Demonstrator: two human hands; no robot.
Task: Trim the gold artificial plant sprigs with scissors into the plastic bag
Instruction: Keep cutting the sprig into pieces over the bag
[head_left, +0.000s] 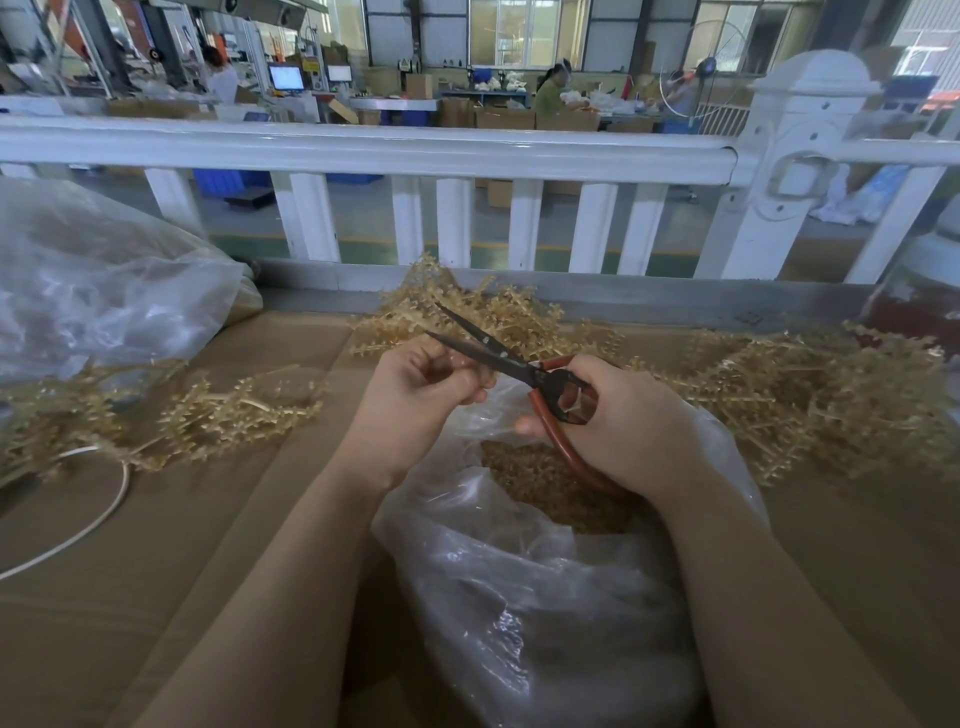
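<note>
Midway over the clear plastic bag (545, 597), the right hand (618, 415) grips red-handled scissors (524, 371), blades parted. The left hand (415, 400) is curled, fingers pinched together beside the blades; what it holds cannot be told. Gold sprigs (810, 400) lie heaped on the cardboard-covered table (156, 545), right, left and far; cut pieces fill the bag.

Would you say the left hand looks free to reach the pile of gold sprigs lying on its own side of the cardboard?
Probably yes. The left hand has its fingers curled near the scissors blades, but nothing lies between it and the gold sprigs.
</note>
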